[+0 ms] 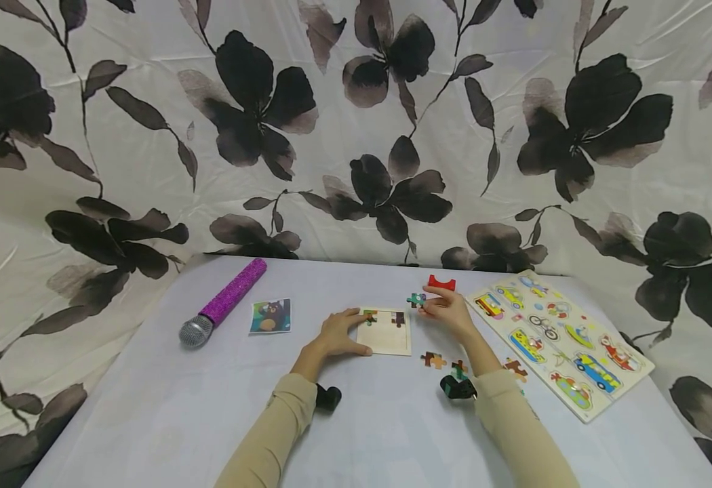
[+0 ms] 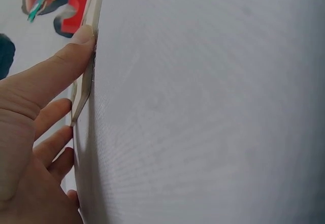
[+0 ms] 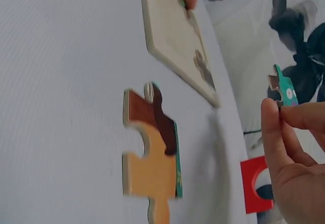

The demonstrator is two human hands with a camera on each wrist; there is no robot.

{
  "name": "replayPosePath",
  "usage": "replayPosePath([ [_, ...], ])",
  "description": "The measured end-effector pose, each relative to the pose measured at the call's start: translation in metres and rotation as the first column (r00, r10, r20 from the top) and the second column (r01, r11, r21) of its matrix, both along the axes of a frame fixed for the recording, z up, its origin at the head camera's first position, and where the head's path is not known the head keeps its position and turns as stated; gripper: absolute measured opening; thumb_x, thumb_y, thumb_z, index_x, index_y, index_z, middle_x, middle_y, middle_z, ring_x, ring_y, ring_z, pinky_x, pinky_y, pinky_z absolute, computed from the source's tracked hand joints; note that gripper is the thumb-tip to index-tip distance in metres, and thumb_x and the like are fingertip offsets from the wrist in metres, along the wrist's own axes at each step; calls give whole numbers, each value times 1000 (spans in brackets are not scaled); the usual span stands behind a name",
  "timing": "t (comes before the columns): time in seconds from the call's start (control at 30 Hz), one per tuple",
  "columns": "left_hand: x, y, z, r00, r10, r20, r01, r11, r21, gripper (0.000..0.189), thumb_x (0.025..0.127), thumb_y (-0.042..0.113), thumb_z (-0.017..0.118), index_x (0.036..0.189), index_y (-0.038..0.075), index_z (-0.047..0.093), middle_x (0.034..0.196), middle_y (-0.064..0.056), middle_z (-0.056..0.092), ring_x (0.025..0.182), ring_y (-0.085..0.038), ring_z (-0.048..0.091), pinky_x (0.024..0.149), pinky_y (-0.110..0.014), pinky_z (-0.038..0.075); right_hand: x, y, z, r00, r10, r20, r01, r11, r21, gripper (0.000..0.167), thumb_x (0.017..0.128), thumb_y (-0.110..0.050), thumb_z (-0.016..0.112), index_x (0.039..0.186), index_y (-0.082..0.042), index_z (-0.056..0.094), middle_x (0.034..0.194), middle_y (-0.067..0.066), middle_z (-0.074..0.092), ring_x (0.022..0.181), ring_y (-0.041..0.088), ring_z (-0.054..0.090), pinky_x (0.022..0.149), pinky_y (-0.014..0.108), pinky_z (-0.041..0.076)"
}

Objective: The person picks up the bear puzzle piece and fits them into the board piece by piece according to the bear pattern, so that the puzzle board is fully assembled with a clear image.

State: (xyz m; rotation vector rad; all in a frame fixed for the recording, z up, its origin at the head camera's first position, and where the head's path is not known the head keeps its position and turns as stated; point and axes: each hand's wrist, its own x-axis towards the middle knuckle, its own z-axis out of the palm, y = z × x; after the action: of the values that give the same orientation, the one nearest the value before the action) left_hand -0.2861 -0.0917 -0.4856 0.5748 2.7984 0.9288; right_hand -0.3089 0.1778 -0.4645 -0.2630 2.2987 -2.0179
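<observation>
A small wooden puzzle board (image 1: 386,340) lies mid-table with two jigsaw pieces in its upper corners, one dark brown piece (image 1: 398,318) at the right. My left hand (image 1: 336,333) holds the board at its left side, thumb at the near edge, fingers toward the far corner. To the right of the board, my right hand (image 1: 450,313) pinches a teal jigsaw piece (image 3: 288,89) between thumb and fingertips, raised above the table. Below that hand lie an orange-and-brown piece (image 3: 151,168) and a green piece (image 1: 459,369). Another brown piece (image 1: 516,368) lies beyond the right forearm.
A red object with a curved notch (image 1: 442,282) stands behind the right hand. At right is a large vehicle picture board (image 1: 566,342). To the left lie a picture card (image 1: 270,316) and a purple glittery microphone (image 1: 234,291). A floral cloth (image 1: 331,135) hangs behind the table.
</observation>
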Motion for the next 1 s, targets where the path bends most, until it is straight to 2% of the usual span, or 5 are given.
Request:
replayPosePath([
  [0.17, 0, 0, 1, 1000, -6, -7, 6, 1000, 2, 78, 70, 35, 81, 136, 6, 50, 146, -17, 38, 135, -37, 31, 112, -56, 16, -2, -16, 1, 999, 15, -41, -12, 997, 78, 34, 87, 6, 57, 120, 15, 54, 103, 30, 58, 76, 9, 61, 70, 20, 55],
  [0.4, 0, 2, 0, 1000, -17, -10, 17, 1000, 2, 77, 71, 34, 81, 136, 6, 50, 145, -17, 38, 135, -36, 31, 111, -57, 17, -1, -33, -1, 1000, 11, 17, -11, 1000, 15, 25, 85, 5, 60, 106, 16, 53, 86, 14, 64, 69, 14, 65, 70, 33, 58],
  [0.6, -1, 2, -1, 1000, -16, -9, 16, 1000, -5, 78, 71, 35, 81, 136, 6, 50, 145, -16, 39, 135, -36, 32, 111, -57, 17, 6, -36, -2, 999, -23, 23, 22, 998, 64, 16, 85, 2, 61, 95, 14, 59, 77, 8, 67, 65, 13, 64, 64, 24, 56],
  [0.8, 0, 1, -1, 1000, -26, -17, 26, 1000, -10, 77, 70, 34, 82, 135, 6, 51, 145, -18, 39, 135, -37, 32, 111, -57, 17, 11, -32, -6, 997, -7, 80, 0, 996, 84, 25, 87, -1, 63, 105, 14, 58, 82, 13, 69, 69, 18, 69, 67, 21, 55],
  [1.0, -1, -1, -3, 1000, -21, -9, 21, 1000, -15, 78, 70, 34, 82, 135, 6, 51, 145, -17, 39, 136, -36, 31, 111, -57, 17, 15, -29, -12, 997, 75, 3, -73, 967, 243, 33, 87, -1, 61, 119, 5, 60, 91, 16, 67, 74, 12, 62, 66, 19, 50],
])
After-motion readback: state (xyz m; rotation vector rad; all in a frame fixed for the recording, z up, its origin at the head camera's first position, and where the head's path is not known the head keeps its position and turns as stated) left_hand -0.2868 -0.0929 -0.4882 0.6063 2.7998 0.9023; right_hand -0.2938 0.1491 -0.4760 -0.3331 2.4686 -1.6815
